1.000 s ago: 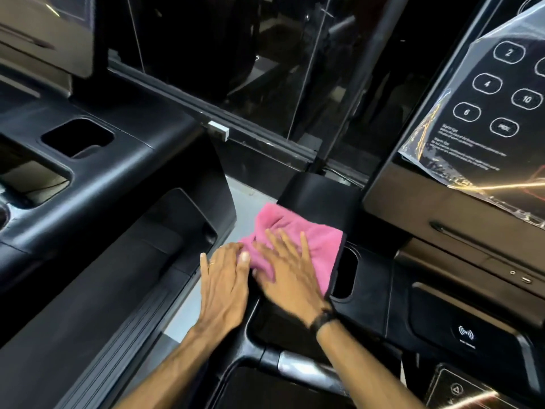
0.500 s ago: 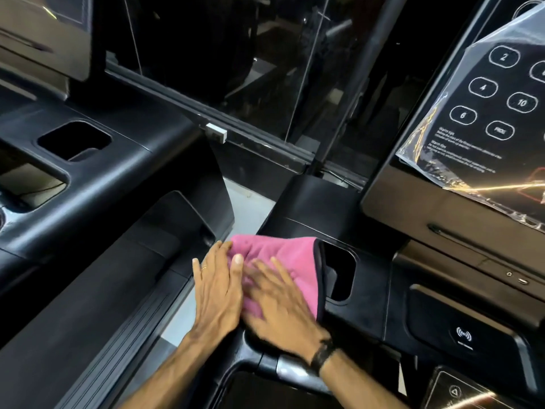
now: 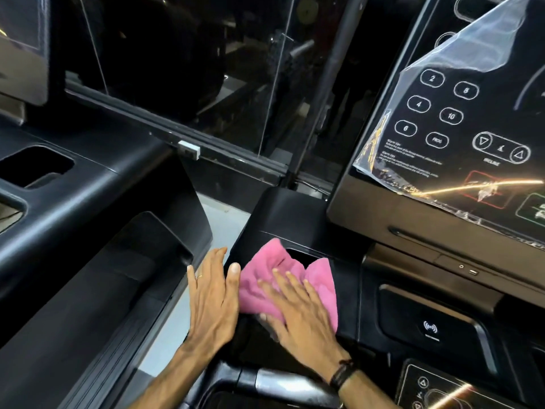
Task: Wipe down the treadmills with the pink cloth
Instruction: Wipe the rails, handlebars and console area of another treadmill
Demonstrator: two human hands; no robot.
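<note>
A crumpled pink cloth [image 3: 298, 278] lies on the black left tray [image 3: 283, 222] of the right-hand treadmill, partly covering a cup recess [image 3: 303, 256]. My right hand [image 3: 298, 314] presses flat on the cloth's near part, fingers spread. My left hand [image 3: 212, 296] rests flat along the tray's left edge, fingers together, its thumb touching the cloth's left side. A ring sits on one left finger. A dark band circles my right wrist.
The treadmill's console [image 3: 454, 137] with number keys and loose plastic film rises at the right. A second treadmill's black console [image 3: 88, 184] fills the left. A strip of pale floor [image 3: 218, 219] separates them. A handlebar [image 3: 274, 382] crosses below my hands. Glass panels stand behind.
The cloth has bunched up from a flat fold and shifted right over the cup recess. My right hand slid right with it; my left hand stayed at the tray's edge.
</note>
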